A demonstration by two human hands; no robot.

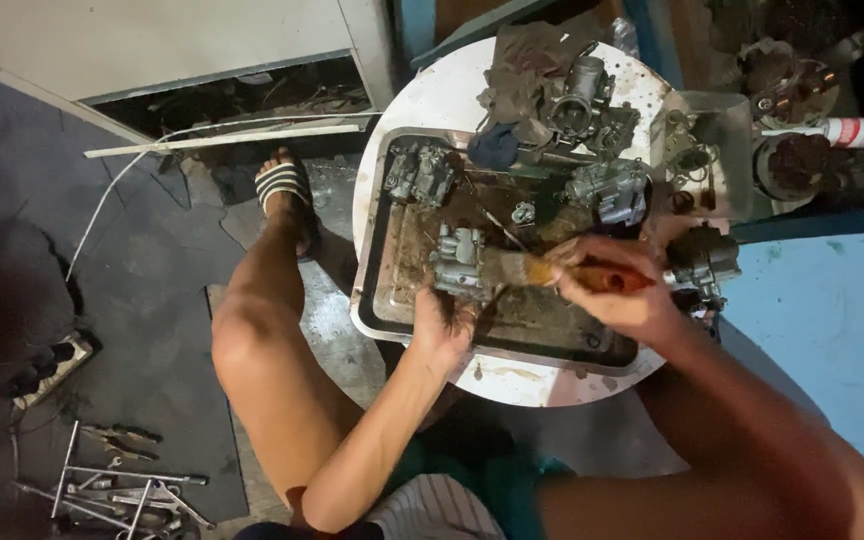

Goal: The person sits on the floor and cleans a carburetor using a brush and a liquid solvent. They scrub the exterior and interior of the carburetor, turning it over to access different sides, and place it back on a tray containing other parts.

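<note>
Head view, looking down. Left hand [444, 318] gripping the near end of a grey metal engine part [460, 258], pinning it flat in the middle of a shallow, grimy metal tray [372, 300], likely so it is not sliding under the bristles. Right hand [620, 290] clenching the orange handle of a paintbrush [562, 270], bristles lying across the part from the right, angled low for scrubbing.

Tray sitting on a round white worktop [432, 100], its near edge almost meeting the worktop's near edge. Two more engine parts resting along the tray's far edge, one at the far left corner [420, 175], one toward the far right [607, 192]; dark rags [522, 80] heaping beyond them, crowding the far side. Open tray floor remaining left and right of the held part, leaving sweeping room. Sandalled foot [287, 195] planting on the floor left of the worktop; loose wrenches [117, 485] lying well apart, lower left.
</note>
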